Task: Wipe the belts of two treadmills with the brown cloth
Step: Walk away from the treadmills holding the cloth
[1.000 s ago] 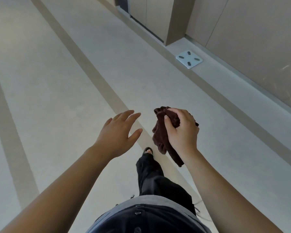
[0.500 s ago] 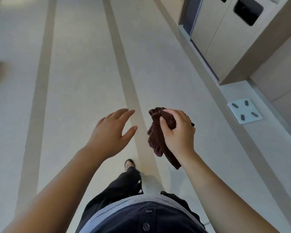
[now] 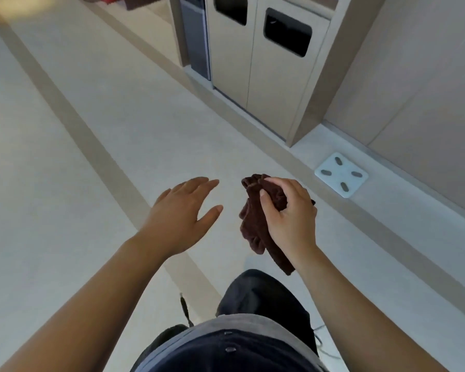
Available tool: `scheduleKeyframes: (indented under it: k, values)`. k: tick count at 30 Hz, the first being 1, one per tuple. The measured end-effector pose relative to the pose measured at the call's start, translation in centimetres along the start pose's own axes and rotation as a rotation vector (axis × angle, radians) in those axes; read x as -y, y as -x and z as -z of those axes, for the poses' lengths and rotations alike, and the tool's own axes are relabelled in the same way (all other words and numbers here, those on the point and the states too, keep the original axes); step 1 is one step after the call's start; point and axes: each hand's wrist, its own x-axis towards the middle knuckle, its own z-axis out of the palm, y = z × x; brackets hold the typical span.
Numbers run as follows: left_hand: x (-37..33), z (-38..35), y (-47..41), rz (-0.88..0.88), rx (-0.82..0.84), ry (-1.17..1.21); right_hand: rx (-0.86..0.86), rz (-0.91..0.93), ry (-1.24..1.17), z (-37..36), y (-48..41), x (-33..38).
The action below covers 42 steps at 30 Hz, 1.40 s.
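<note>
The brown cloth (image 3: 254,224) hangs bunched in mid-air in front of my body, and my right hand (image 3: 289,216) grips its upper part with curled fingers and thumb. My left hand (image 3: 184,214) hovers just to the left of the cloth, fingers straight and spread, holding nothing and not touching the cloth. No treadmill or belt is in view. My dark trousers and shirt fill the bottom of the frame.
Pale floor with darker beige stripes (image 3: 91,146) stretches ahead and left. A beige cabinet with two dark bin openings (image 3: 269,57) stands at the upper right. A white square scale (image 3: 341,177) lies on a raised ledge along the right wall.
The view has shifted as I walk: the bin cabinet now fills the upper right and the scale sits to the right of my right hand. Both hands keep the same pose, cloth still held.
</note>
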Motion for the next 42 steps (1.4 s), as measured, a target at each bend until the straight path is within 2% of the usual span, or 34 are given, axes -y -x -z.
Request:
scheduleKeyframes:
  k: [4, 10, 18, 23, 29, 36, 42]
  values:
    - [2.8, 2.0, -11.5, -0.057, 0.040, 0.009, -0.042, -0.044, 0.002, -3.6, -10.9, -1.4]
    - [8.3, 6.0, -26.8, 0.084, 0.017, 0.014, 0.035, 0.041, -0.015, -9.8, -28.9, -1.1]
    - [15.8, 10.7, -45.8, 0.146, -0.036, 0.067, 0.105, 0.095, -0.020, -17.5, -48.7, -0.5]
    - [19.8, 13.7, -60.7, 0.015, -0.017, 0.060, 0.019, 0.033, 0.011, -22.3, -60.9, -1.5]
    - [22.4, 19.4, -76.4, -0.149, 0.005, -0.009, -0.124, -0.093, 0.040, -24.3, -72.9, -2.0]
    - [21.7, 20.6, -89.7, -0.274, 0.045, -0.006, -0.237, -0.215, 0.075, -24.7, -84.3, -5.0]
    - [18.9, 20.3, -101.0, -0.321, 0.048, -0.009, -0.282, -0.198, 0.040, -23.2, -95.0, -9.4]
